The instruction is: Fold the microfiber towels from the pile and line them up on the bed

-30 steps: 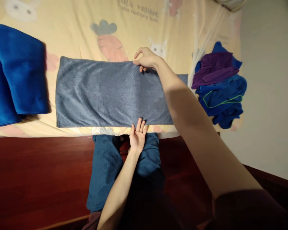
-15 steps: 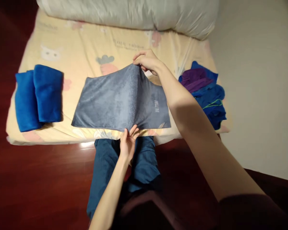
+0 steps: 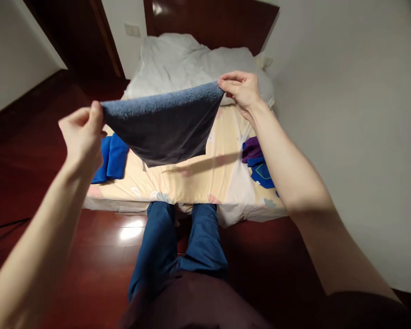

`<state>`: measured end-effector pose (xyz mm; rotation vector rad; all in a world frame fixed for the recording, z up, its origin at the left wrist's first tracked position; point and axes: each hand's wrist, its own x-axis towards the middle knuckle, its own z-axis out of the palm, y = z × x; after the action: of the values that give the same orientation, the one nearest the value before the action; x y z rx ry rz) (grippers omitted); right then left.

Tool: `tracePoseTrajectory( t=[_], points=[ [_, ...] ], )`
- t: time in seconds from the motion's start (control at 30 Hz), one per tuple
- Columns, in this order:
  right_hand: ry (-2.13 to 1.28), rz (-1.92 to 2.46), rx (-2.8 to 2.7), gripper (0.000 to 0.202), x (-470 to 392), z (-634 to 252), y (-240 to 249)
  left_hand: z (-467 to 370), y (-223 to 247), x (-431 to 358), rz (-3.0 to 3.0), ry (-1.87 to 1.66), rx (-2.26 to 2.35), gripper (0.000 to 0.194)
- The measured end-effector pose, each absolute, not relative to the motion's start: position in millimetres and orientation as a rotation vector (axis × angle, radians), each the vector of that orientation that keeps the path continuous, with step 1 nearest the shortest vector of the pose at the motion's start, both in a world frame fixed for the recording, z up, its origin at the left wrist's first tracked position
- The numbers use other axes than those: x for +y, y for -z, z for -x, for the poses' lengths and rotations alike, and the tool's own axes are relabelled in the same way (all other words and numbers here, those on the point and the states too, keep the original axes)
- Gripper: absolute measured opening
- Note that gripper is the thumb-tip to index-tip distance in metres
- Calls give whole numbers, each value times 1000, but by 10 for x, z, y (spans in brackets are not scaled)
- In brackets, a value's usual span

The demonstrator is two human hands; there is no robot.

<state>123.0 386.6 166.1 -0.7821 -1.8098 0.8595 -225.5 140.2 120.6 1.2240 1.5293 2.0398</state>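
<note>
A grey-blue towel [image 3: 164,125] hangs in the air above the bed, folded over along its fuzzy upper edge. My left hand [image 3: 84,132] pinches the left end of that edge, fingers closed. The right end is pinched between the thumb and fingers of my right hand [image 3: 241,91], held a little higher. The towel's lower edge dangles free over the sheet. Behind my left hand, folded blue towels [image 3: 114,157] lie on the bed, partly covered by the hand. Near my right forearm sits a heap of crumpled blue and purple cloths [image 3: 258,162].
The bed [image 3: 192,185] has a yellow patterned sheet, with a bulky whitish quilt [image 3: 178,64] at its far end against a dark headboard [image 3: 208,20]. A pale wall [image 3: 345,114] runs along the right. Dark red floor [image 3: 116,269] surrounds my legs [image 3: 164,246].
Both hands have lifted the grey-blue towel off the bed by its fold. My left hand has swung from the near edge out to the left and up. The view has tilted upward.
</note>
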Motion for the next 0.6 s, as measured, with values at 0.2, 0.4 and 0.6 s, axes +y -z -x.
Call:
tracePoseTrajectory(
  t=[0.2, 0.4, 0.6],
  points=[
    [-739, 684, -1726, 41, 3272, -1359, -2262, 2532, -2153, 1484, -1296, -1829, 1374, 27],
    [-669, 659, -1656, 38, 2853, -1601, -2578, 2556, -2578, 1502, -1462, -1751, 1484, 36],
    [-695, 744, -1609, 36, 2636, -1908, -2608, 2407, -2639, 1594, -1465, -1836, 1557, 44]
  ],
)
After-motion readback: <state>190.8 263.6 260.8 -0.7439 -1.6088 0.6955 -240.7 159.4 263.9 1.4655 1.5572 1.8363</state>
